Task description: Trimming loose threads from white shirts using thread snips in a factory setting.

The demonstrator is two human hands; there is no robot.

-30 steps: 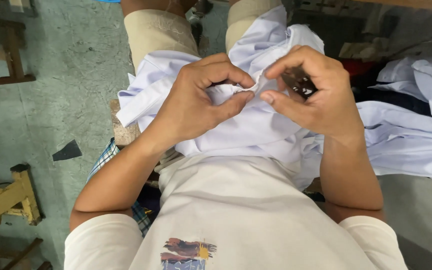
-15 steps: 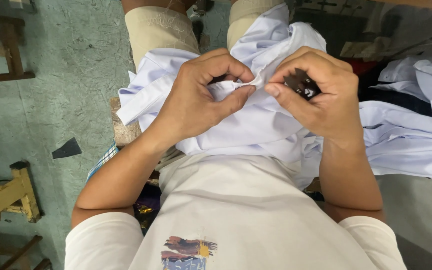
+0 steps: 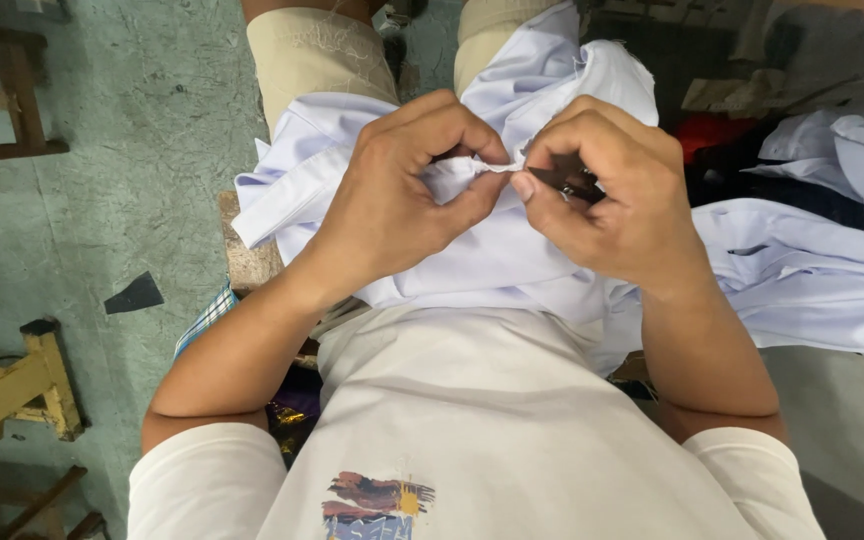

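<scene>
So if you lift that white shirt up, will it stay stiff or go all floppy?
Probably floppy: the shirt already bunches and folds over the lap. It looks thin, so likely light. Both hands pinch a small fold easily, which suggests soft cloth.

Shirt (image 3: 512,250) lies on the lap (more garments (image 3: 812,280) right), stool (image 3: 12,385) left.

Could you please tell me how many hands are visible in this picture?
2. The left hand pinches a fold of the pale shirt on the lap; the right hand pinches beside it, with a small dark tool in its grip. No others show.
</scene>
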